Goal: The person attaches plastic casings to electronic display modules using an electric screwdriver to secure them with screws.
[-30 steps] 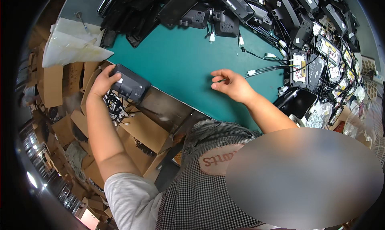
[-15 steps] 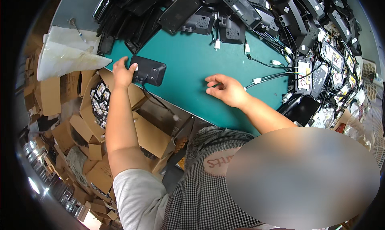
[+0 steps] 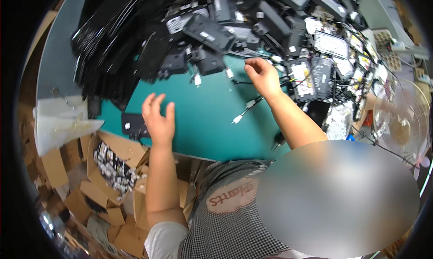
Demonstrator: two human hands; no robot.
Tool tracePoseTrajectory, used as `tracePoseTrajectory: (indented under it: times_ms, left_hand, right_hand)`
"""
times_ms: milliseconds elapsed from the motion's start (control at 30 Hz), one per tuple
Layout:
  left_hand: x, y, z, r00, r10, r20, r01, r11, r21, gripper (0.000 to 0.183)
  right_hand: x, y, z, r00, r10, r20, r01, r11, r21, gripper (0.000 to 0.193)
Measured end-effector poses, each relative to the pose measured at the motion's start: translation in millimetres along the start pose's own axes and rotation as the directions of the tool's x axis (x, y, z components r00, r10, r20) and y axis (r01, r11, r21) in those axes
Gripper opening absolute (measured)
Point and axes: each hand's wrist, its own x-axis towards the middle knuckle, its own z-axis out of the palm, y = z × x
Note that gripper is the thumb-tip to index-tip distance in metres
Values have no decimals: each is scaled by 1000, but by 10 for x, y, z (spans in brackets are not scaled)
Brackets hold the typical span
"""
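At the near left edge of the green desk (image 3: 198,128), a black plastic casing (image 3: 130,123) lies partly hidden behind the person's left hand (image 3: 159,125).
The left hand is open, fingers spread and empty; the right hand (image 3: 265,80), fingers loosely bent around nothing visible, hovers near an opened black housing (image 3: 303,82). A white cable connector (image 3: 237,119) lies between them, black covers (image 3: 108,56) are heaped beyond, and a cardboard box (image 3: 124,150) sits below the edge.
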Motion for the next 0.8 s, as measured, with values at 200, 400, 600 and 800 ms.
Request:
tracePoseTrajectory:
  times_ms: [200,400,600,800]
  left_hand:
    - [-285,490,284,970,24,242,22,982,-186,27]
    - [-348,431,351,924,5,381,87,971,-223,19]
    - [-248,836,383,918,80,388,35,959,-280,18]
    - [-254,1118,195,927,142,346,-24,946,-323,18]
  right_hand:
    - [488,135,-1086,749,-530,-399,282,798,-532,17]
    - [452,293,-1751,976,87,-202,-216,547,-809,46]
    - [328,296,-1529,977,195,-82,-141,309,-941,56]
    - [37,-162,-1877,972,218,93,-113,771,-626,30]
